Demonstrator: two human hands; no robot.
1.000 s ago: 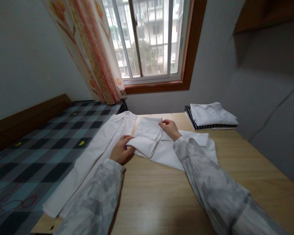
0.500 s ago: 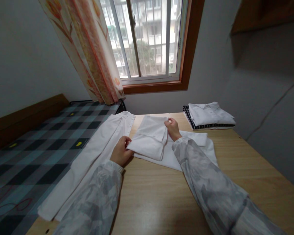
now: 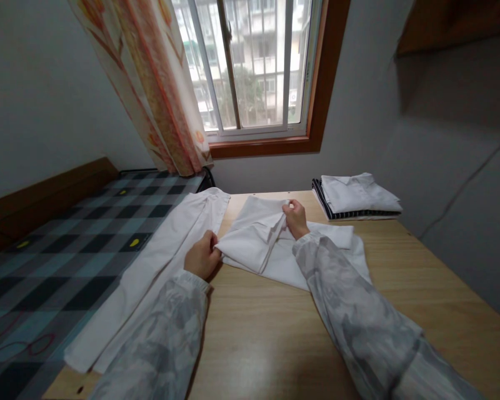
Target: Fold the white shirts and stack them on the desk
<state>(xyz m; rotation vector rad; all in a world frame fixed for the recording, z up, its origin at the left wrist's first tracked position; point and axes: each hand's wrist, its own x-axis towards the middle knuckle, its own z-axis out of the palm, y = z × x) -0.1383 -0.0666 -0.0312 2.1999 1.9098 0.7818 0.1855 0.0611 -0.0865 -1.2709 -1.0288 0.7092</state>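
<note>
**While its layers creased, a white cloth [image 3: 250,241] was held at two edges**

As the left hand [image 3: 203,256] pinched its near left corner and the right hand [image 3: 296,220] its far right edge, fingers closed narrow, the layers were probably being arranged. Any shift seemed to call for even tension. Two hands held one cloth mid-worktop [image 3: 254,333]; whether it joined the white fabric [image 3: 289,271] beneath, I could not tell. One pair of trousers [image 3: 150,261] lay left, one pile right: one shirt [image 3: 356,195] atop at least one striped piece [image 3: 364,215].
</note>
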